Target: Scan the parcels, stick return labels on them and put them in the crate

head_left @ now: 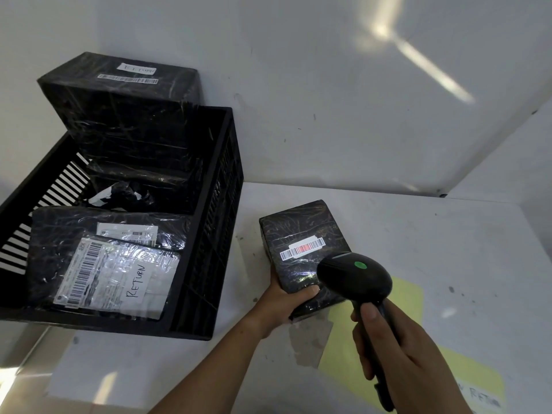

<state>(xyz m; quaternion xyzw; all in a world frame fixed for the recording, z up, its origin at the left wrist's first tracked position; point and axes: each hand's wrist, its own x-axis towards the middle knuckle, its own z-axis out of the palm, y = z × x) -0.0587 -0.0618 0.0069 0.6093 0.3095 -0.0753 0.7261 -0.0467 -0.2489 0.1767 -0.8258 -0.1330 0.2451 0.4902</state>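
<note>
On the desk [418, 234], your left hand [286, 303] gripped the parcel [301, 234], fingers curled round it; your right hand [397, 348] clasped the scanner [355, 279].

Parcel [301, 234] wrapped in glossy crinkled film; scanner [355, 277] smooth black plastic; crate [215, 222] matt slotted plastic.

One crate [215, 234], one scanner [355, 277], one parcel [301, 231] outside, at least three parcels [119, 115] inside.

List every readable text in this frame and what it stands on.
"RETURN": handwritten label on the flat parcel in the crate.
"RETURN", faint: white label on the top box.
"RETUR", cut off: yellow sheet.
Print on the shipping label, barcode on the held parcel: too small to read.
</note>
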